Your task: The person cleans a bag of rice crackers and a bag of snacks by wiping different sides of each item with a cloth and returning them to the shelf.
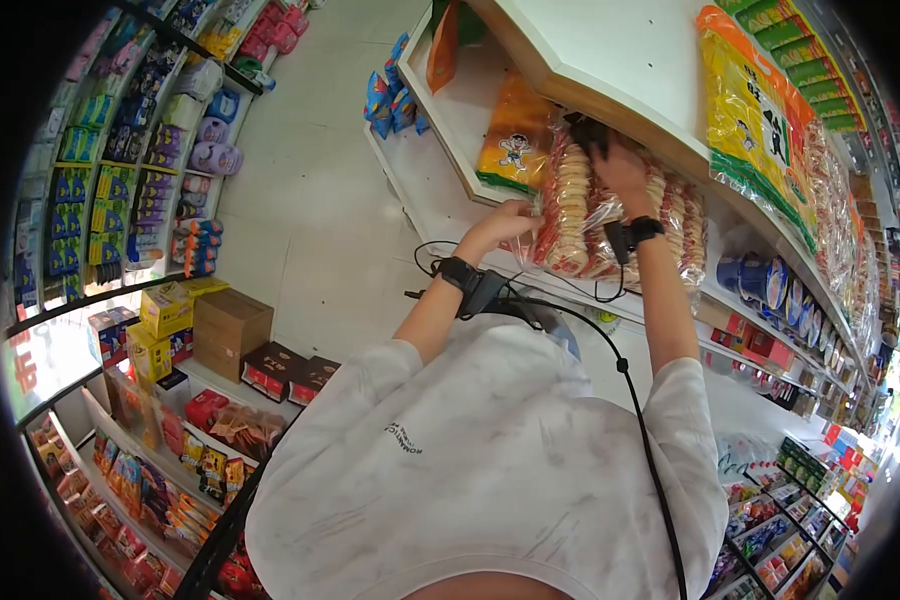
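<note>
Clear plastic packs of round, pale biscuits (570, 205) with red print stand in a row on a white shelf. At the front left edge of the nearest pack is my left hand (500, 226), its fingers closed on the wrapper. My right hand (620, 168) reaches over the top of the packs, under the upper shelf; its fingertips meet a dark thing that I cannot make out. Left of the packs leans an orange and yellow bag (516, 135) with a cartoon figure. Both wrists wear black straps with cables.
The upper shelf's wooden edge (610, 108) overhangs my right hand. On it lies a large yellow bag (755, 120). Blue packets (390, 98) hang at the shelf's left corner. Black cables cross my shirt. Cardboard boxes (228, 330) and stocked shelves stand on the left.
</note>
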The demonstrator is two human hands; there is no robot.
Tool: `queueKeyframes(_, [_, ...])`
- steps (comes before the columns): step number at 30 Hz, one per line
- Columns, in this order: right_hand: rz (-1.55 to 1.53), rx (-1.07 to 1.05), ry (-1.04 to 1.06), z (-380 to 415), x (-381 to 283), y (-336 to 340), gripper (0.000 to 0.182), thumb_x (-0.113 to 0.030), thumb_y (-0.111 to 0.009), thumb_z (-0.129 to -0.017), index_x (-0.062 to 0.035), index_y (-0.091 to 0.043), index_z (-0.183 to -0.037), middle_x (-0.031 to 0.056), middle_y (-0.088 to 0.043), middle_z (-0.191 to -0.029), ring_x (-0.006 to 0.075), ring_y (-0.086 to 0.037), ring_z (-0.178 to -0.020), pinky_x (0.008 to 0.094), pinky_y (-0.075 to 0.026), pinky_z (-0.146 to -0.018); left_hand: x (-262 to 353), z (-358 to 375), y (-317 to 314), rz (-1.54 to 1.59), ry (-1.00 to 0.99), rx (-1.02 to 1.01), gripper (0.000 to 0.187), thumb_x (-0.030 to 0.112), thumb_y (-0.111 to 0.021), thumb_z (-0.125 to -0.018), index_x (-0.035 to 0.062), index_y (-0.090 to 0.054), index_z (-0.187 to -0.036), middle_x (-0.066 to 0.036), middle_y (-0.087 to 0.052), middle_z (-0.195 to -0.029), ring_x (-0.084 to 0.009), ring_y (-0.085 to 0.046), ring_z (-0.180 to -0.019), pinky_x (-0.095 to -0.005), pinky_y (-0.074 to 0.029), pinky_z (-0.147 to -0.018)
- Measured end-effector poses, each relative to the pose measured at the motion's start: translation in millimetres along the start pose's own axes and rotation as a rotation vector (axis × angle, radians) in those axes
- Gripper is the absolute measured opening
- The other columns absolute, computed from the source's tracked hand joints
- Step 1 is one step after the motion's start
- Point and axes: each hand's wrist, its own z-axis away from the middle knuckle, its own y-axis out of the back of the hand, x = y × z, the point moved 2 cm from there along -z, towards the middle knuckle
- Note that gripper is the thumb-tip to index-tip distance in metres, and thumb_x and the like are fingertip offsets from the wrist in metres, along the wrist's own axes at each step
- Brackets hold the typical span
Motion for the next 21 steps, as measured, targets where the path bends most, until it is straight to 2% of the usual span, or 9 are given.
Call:
queueKeyframes(3, [0.165,0.074,-0.088,-6,28,4,0.056,-0.045,-0.053,-0.096,-0.0026,-0.055,-0.132,0.0261,-0.061,-0.124,0.0425,-0.061,-0.108,0.0526,-0.05,-0.091,-13,-11,12,0.132,-0.021,-0.168,0.035,0.022,-0.064,-0.088,-0.0028,-0.063,-0.112,-0.011,-0.069,-0.091,-0.0193,-0.069,-0.077,-0.0325,-0.056,-0.065])
queueKeyframes(6, [-0.013,-0.171,-0.093,-2,-20,19,0.046,-0.037,-0.056,-0.096,-0.0039,-0.058,-0.129,0.0236,-0.063,-0.124,0.0429,-0.062,-0.108,0.0526,-0.05,-0.091,-16,-16,12,0.208,0.017,-0.133,0.032,0.015,-0.062,-0.084,-0.0017,-0.063,-0.111,-0.012,-0.07,-0.091,-0.0216,-0.07,-0.075,-0.0334,-0.056,-0.065])
queueKeyframes(8, [-0.305,-0.092,0.202,18,-53,-3,0.041,-0.016,-0.061,-0.09,-0.0035,-0.058,-0.129,0.0227,-0.06,-0.13,0.0418,-0.058,-0.116,0.0508,-0.048,-0.098,-8,-10,13,0.188,0.043,-0.14,0.03,0.012,-0.061,-0.084,-0.0007,-0.065,-0.112,-0.011,-0.07,-0.092,-0.0206,-0.07,-0.076,-0.0333,-0.056,-0.064])
queueKeyframes(10, [-0.266,0.001,0.594,46,-97,14,0.051,0.002,-0.059,-0.08,-0.0026,-0.057,-0.13,0.0228,-0.057,-0.134,0.0406,-0.053,-0.124,0.048,-0.044,-0.106,1,-13,19,0.098,0.014,-0.159,0.03,0.009,-0.06,-0.084,0.0001,-0.066,-0.112,-0.01,-0.071,-0.094,-0.0196,-0.069,-0.078,-0.0331,-0.056,-0.065])
queueKeyframes(12, [-0.245,-0.051,0.574,61,-96,17,0.056,0.006,-0.057,-0.076,-0.0021,-0.056,-0.131,0.0226,-0.055,-0.136,0.0404,-0.049,-0.128,0.0469,-0.041,-0.109,7,-16,25,-0.044,-0.061,-0.189,0.031,0.007,-0.06,-0.084,0.0008,-0.066,-0.114,-0.009,-0.071,-0.095,-0.0185,-0.069,-0.08,-0.0328,-0.056,-0.065])
queueKeyframes(13, [-0.235,-0.085,0.565,64,-93,16,0.058,0.008,-0.056,-0.075,-0.0018,-0.055,-0.132,0.0225,-0.054,-0.137,0.0403,-0.047,-0.13,0.0463,-0.04,-0.11,7,-14,25,0.056,0.022,-0.197,0.034,0.006,-0.06,-0.085,0.0002,-0.065,-0.118,-0.009,-0.071,-0.098,-0.0175,-0.069,-0.083,-0.032,-0.056,-0.067])
queueKeyframes(16, [-0.146,0.038,0.312,60,-47,33,0.055,0.008,-0.056,-0.074,-0.0041,-0.06,-0.128,0.0206,-0.056,-0.135,0.0395,-0.05,-0.129,0.0445,-0.041,-0.11,19,-3,27,0.217,0.018,-0.171,0.022,0.006,-0.062,-0.085,-0.0053,-0.066,-0.103,-0.014,-0.071,-0.088,-0.0195,-0.069,-0.071,-0.0309,-0.055,-0.055])
queueKeyframes(19, [-0.151,0.161,0.039,62,10,51,0.052,0.005,-0.056,-0.077,-0.0021,-0.058,-0.128,0.023,-0.057,-0.132,0.0416,-0.054,-0.121,0.0459,-0.045,-0.105,17,-2,28,0.243,0.063,-0.194,0.021,0.012,-0.065,-0.089,-0.004,-0.067,-0.102,-0.013,-0.071,-0.087,-0.0184,-0.068,-0.069,-0.0304,-0.054,-0.053])
queueKeyframes(21, [-0.178,0.268,-0.135,71,50,29,0.051,0.003,-0.057,-0.078,-0.0007,-0.057,-0.129,0.0245,-0.058,-0.129,0.0428,-0.056,-0.117,0.0467,-0.047,-0.101,22,-1,31,0.123,0.04,-0.164,0.024,0.015,-0.062,-0.091,-0.0038,-0.067,-0.105,-0.013,-0.072,-0.093,-0.0193,-0.07,-0.072,-0.0305,-0.055,-0.063])
